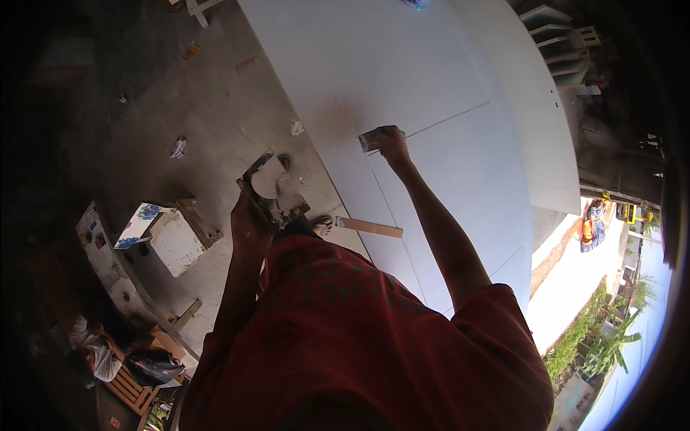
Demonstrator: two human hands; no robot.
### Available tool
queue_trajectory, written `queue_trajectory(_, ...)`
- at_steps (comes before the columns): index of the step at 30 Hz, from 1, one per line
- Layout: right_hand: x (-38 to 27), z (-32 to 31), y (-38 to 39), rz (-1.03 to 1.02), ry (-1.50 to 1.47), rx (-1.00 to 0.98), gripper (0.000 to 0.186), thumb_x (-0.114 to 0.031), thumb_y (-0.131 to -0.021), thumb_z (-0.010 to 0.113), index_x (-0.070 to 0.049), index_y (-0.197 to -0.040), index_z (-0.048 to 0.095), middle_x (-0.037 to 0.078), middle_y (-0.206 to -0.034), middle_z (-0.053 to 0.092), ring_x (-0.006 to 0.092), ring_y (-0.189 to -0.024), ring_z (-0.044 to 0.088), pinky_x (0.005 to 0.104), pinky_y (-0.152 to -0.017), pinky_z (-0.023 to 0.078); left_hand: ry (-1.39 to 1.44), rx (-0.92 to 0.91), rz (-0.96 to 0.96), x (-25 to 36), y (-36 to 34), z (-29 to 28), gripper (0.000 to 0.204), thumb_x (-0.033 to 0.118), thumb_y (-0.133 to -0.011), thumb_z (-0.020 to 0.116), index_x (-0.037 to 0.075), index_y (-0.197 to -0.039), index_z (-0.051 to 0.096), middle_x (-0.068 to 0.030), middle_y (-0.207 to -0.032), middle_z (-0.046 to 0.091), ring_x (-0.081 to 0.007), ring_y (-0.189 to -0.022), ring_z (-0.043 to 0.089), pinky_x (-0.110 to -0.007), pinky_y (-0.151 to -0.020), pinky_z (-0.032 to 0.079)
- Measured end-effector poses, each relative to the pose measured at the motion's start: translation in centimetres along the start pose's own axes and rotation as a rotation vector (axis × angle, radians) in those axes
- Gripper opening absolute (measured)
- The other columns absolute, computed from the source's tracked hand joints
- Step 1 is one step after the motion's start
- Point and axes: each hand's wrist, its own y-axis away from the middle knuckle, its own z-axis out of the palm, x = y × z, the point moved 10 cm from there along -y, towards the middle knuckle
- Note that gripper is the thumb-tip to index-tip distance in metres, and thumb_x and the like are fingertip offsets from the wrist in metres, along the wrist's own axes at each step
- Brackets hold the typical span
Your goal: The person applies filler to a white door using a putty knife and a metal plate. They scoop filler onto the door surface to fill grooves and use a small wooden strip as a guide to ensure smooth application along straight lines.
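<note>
In my right hand (392, 144) is a flat scraper (369, 140), its blade laid against a large white panel (445, 65). The fingers are closed over it, at the spot where thin grooves on the panel meet. My left hand (248, 219) grips a stained board (289, 205) from its left side, off the panel's left edge. On that board sits a rounded lump of pale putty (266, 181). A flat brown strip (370, 228) lies across the panel's near left edge.
A dusty concrete floor (208, 100) with scraps spreads to the left. There stand a small white stool-like piece (172, 241) and a low wall (118, 276). A person (97, 352) is at the lower left, near a wooden bench (129, 388). Stacked panels (560, 50) are at the far right.
</note>
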Motion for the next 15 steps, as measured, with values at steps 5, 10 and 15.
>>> queue_trajectory(5,-0.9,1.1,-0.4,-0.066,0.097,-0.031,0.022,-0.016,-0.078,0.065,0.003,-0.084,0.073,0.009,-0.062,0.062,0.0137,-0.055,0.053,0.0334,-0.054,0.044,-0.133,0.023,0.038,0.7,-0.4,-0.7,0.054,0.04,-0.112,0.023,-0.001,-0.143,0.042,-0.0088,-0.131,0.056,-0.0167,-0.12,0.055,-0.033,-0.106,0.045)
queue_trajectory(10,-0.5,1.5,-0.7,-0.034,0.054,-0.046,0.021,-0.015,-0.078,0.065,0.003,-0.084,0.073,0.009,-0.062,0.062,0.0141,-0.055,0.053,0.0338,-0.054,0.044,0.073,0.019,-0.066,0.2,-1.4,-2.0,0.05,0.042,-0.11,0.036,0.008,-0.145,0.043,-0.0077,-0.138,0.054,-0.0209,-0.127,0.053,-0.04,-0.109,0.042)
queue_trajectory(15,-0.6,1.7,-0.9,-0.064,0.058,-0.054,0.02,-0.015,-0.079,0.066,0.002,-0.085,0.074,0.01,-0.062,0.062,0.0147,-0.055,0.055,0.0339,-0.056,0.046,0.114,0.111,-0.124,0.1,-1.6,-2.9,0.05,0.042,-0.11,0.035,0.007,-0.144,0.044,-0.0071,-0.135,0.056,-0.0206,-0.125,0.054,-0.04,-0.109,0.043)
